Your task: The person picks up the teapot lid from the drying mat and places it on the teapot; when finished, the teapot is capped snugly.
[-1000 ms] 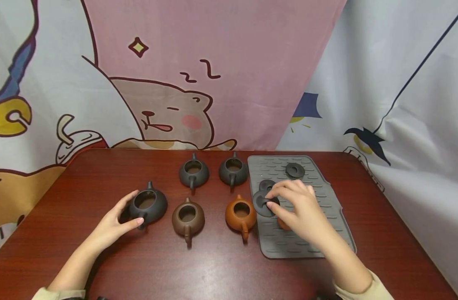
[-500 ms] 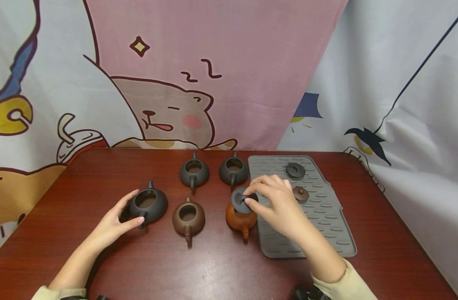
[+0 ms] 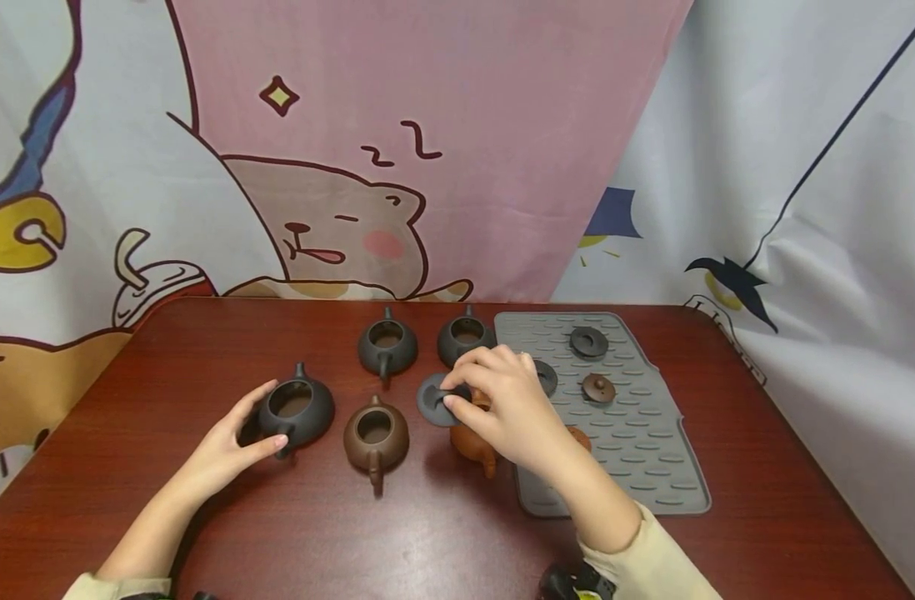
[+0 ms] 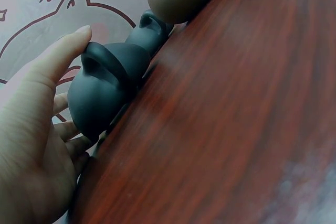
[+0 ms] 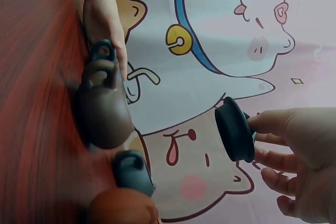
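Observation:
My left hand (image 3: 225, 450) holds a lidless black teapot (image 3: 317, 414) that stands on the table at the left. The thumb lies by its handle and the fingers go round its far side, as the left wrist view shows. Up in the air, my right hand (image 3: 508, 410) pinches a dark grey teapot lid (image 3: 431, 402) by its knob. That lid is just left of the orange teapot (image 3: 467, 442), which the hand partly covers. In the right wrist view the lid (image 5: 229, 129) is tilted on edge, apart from every teapot.
A brown teapot (image 3: 377, 435) and two black teapots (image 3: 387, 357) (image 3: 457, 350), all lidless, stand between the hands and behind. On the grey mat (image 3: 652, 467) at right lie a black lid (image 3: 588, 342), a brown lid (image 3: 598, 388), another dark lid (image 3: 547, 379) and a partly hidden orange lid (image 3: 581, 437).
My right hand has carried the dark lid left from above the mat, across the orange teapot. The left hand and its teapot have stayed in place.

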`<action>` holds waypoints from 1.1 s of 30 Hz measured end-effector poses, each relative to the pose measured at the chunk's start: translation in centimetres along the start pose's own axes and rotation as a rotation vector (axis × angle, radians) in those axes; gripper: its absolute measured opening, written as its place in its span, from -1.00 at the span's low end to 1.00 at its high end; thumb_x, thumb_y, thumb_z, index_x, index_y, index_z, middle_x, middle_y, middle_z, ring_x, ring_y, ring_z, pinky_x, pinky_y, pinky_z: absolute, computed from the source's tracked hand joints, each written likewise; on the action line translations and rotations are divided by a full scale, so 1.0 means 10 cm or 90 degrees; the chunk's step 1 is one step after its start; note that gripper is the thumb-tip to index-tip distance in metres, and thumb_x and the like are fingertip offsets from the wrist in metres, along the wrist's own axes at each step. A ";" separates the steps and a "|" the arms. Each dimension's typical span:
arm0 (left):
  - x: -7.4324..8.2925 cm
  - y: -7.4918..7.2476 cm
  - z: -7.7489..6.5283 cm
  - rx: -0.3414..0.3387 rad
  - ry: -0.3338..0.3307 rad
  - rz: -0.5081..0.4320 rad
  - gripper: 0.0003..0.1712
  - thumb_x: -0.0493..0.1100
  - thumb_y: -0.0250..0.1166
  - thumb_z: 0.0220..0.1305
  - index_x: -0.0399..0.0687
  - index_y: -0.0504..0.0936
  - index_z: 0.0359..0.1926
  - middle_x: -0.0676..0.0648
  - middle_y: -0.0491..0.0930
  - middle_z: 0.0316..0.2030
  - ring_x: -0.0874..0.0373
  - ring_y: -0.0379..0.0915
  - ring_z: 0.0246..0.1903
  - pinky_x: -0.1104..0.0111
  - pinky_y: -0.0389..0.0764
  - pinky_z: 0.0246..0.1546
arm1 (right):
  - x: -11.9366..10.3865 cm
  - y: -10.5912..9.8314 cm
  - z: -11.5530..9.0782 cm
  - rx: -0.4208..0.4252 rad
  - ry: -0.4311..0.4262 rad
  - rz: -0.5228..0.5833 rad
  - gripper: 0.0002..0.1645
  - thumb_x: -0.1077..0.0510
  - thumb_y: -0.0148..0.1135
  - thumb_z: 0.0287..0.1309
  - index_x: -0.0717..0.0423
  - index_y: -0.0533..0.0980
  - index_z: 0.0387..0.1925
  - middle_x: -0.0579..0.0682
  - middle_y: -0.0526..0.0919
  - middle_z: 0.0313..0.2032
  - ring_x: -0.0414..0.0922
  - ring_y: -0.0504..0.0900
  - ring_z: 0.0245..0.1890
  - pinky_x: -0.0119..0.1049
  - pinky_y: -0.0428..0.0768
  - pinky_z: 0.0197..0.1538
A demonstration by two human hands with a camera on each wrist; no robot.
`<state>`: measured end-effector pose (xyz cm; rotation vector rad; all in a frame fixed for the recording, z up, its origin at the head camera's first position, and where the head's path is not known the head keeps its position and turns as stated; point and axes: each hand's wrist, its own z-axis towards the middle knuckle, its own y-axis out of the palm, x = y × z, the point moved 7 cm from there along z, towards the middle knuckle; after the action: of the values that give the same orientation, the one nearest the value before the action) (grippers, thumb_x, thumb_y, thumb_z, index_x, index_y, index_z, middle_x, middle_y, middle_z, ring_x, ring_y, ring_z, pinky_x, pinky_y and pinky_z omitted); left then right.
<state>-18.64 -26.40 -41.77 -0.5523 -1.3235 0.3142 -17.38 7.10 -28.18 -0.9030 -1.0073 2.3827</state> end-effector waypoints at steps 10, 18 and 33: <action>0.01 0.00 -0.01 0.003 0.001 0.007 -0.11 -0.16 0.37 0.19 -0.06 0.11 0.45 -0.20 0.25 0.32 0.04 0.12 0.27 0.20 0.15 0.15 | -0.16 0.23 0.17 -0.024 0.008 0.001 -0.90 0.09 0.39 0.08 -0.13 0.64 -0.31 -0.26 0.55 -0.21 -0.24 0.36 -0.22 -0.19 0.19 -0.19; 0.00 -0.01 0.00 0.008 0.015 0.001 -0.12 -0.17 0.37 0.19 -0.11 0.12 0.45 -0.22 0.25 0.31 0.29 0.12 0.24 0.62 0.10 0.05 | -0.29 0.45 0.31 -0.043 0.012 0.002 -0.91 0.07 0.36 0.11 -0.14 0.65 -0.29 -0.24 0.57 -0.19 -0.24 0.36 -0.25 -0.22 0.22 -0.15; -0.01 0.00 0.00 0.007 0.000 0.005 -0.11 -0.16 0.38 0.18 -0.06 0.12 0.45 -0.22 0.22 0.33 0.07 0.09 0.29 0.42 0.12 0.13 | -0.41 0.83 0.54 -0.062 0.037 -0.049 -0.86 -0.06 0.31 0.16 -0.18 0.66 -0.26 -0.26 0.57 -0.19 -0.27 0.38 -0.24 -0.28 0.24 -0.18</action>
<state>-18.62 -26.48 -41.81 -0.5482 -1.3184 0.3286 -19.11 -3.38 -29.78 -0.9451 -1.1236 2.2474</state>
